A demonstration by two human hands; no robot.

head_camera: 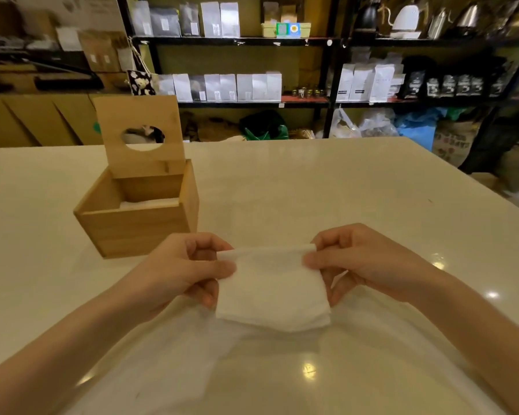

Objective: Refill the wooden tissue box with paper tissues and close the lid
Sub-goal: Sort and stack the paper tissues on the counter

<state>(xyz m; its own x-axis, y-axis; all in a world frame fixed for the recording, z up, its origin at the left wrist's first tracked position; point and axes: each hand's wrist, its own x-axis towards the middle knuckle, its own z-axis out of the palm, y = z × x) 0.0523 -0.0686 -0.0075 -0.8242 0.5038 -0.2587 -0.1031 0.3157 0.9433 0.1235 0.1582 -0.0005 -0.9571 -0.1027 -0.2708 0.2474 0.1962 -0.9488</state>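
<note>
Coffee shop storeroom, black shelves [252, 41] of white bags [219, 19], kettles [405, 18], cardboard boxes [36, 121]

Head camera looks forward and down, close over the table [342, 190]

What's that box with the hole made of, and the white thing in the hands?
The box looks like light, unpainted wood: grain lines show on its walls and raised lid. The white thing seems to be soft paper tissue: thin, matte, and drooping between both hands.

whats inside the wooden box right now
Inside the wooden tissue box, lid standing open, a white tissue layer shows low down. The front wall hides how deep the stack goes.
</note>
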